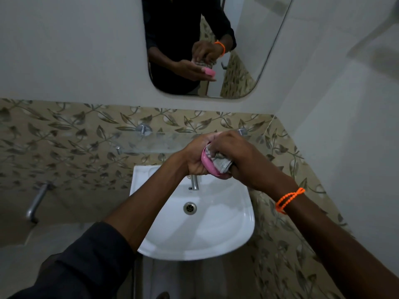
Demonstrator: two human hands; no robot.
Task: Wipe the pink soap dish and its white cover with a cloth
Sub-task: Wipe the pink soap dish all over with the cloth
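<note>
My left hand (195, 157) grips the pink soap dish (207, 164) from below and holds it tilted above the sink. My right hand (234, 157) holds a bunched grey patterned cloth (220, 161) and presses it into the dish's hollow. Both hands meet over the tap. The mirror above shows the same grip from the front. The white cover is not in view.
A white sink (200, 225) with a steel tap (195, 182) and drain (190, 208) lies below my hands. A glass shelf (138, 141) on steel brackets runs along the leaf-patterned tiles. A mirror (248, 50) hangs above. Another tap (36, 201) sticks out at the left.
</note>
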